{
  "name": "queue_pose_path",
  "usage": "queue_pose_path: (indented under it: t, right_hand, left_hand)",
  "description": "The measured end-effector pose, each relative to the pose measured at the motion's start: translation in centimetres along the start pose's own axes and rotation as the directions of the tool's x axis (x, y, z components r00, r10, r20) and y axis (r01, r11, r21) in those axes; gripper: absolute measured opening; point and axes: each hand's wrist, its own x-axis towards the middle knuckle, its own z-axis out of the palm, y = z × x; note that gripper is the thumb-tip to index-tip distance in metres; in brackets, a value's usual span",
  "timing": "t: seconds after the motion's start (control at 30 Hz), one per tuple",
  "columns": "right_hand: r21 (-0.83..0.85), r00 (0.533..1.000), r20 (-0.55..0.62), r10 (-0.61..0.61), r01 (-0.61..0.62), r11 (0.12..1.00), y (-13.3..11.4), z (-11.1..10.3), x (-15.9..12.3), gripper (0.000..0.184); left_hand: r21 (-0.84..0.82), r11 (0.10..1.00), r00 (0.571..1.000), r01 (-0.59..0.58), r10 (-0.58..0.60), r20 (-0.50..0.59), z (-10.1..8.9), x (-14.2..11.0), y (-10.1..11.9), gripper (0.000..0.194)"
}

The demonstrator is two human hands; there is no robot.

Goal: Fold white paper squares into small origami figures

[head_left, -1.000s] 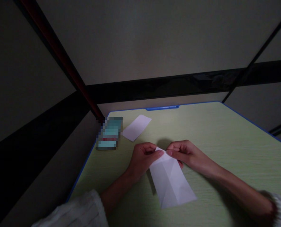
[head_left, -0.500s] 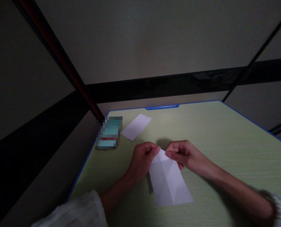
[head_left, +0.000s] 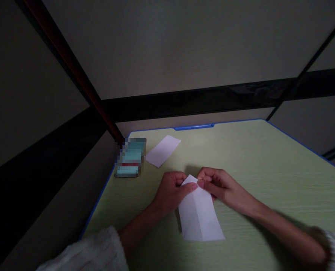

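Note:
A white sheet of paper point(head_left: 202, 222) with a crease down its middle is held above the table, its wide end towards me. My left hand point(head_left: 174, 192) pinches the pointed far end, the thumb lying flat across the top face. From the other side my right hand point(head_left: 219, 184) grips the edge by the same tip between thumb and curled fingers. Both thumb tips nearly meet. The fingers under the paper are partly hidden.
The pale green table point(head_left: 269, 162) has a blue edge. A second white piece of paper point(head_left: 163, 151) lies at the back left, beside a phone-like device point(head_left: 132, 156) that is pixelated. Behind the table stands a grey panel wall point(head_left: 184, 49) with a black band.
My left thumb has slid right over the paper, towards my right thumb, and the pointed tip now shows between the hands. The near end of the paper has shifted slightly left and up.

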Motion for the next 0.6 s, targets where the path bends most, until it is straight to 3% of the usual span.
queue_pose_path:
  t: [0.3, 0.6]
  right_hand:
    - [-0.403, 0.985, -0.015, -0.175, 0.154, 0.902, -0.3, 0.39, -0.28, 0.024]
    - [-0.206, 0.989, -0.104, -0.106, 0.083, 0.975, -0.19, -0.08, -0.1, 0.028]
  left_hand:
    - [0.055, 0.998, 0.989, -0.02, 0.012, 0.147, 0.62, 0.0, -0.82, 0.028]
    - [0.114, 0.989, 0.986, -0.098, 0.08, 0.148, -0.08, 0.19, -0.64, 0.035]
